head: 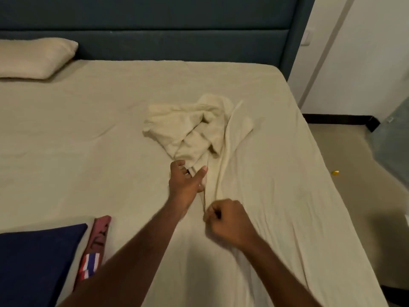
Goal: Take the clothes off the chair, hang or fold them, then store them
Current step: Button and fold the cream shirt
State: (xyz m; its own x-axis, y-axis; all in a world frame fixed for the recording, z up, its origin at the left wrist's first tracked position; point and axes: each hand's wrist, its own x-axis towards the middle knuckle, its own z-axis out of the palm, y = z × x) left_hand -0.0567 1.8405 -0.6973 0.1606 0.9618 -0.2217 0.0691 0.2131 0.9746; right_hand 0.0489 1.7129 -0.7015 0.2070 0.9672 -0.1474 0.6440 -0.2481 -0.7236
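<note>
- Plainly, the head view looks down on a wide bed (66,134) covered in a beige, softly wrinkled sheet, with a dark teal padded headboard (155,36) behind it.
- A cream garment (190,127) of soft, thick-looking cloth lies crumpled in a loose heap near the middle of the bed, towards the right side; a long narrow strip of it runs from the heap down to the hands.
- The left hand (186,180) reaches forward to the near edge of the heap, thumb and fingers spread, their tips touching the cloth; whether its grip has closed on the fabric I cannot tell.
- The right hand (228,220) lies nearer the camera, fingers curled into a fist, its grip pinching the near end of the cloth strip.
- A plump beige pillow (33,58) rests at the head of the bed, far left.
- At the lower left lies a flat, dark navy folded cloth (37,262), and just beside it a dark red garment (97,242) with a red, white and blue striped patch.
- Right of the bed are a white wall (365,52), pale floor (354,173) and a small yellow object (334,172) on it.
</note>
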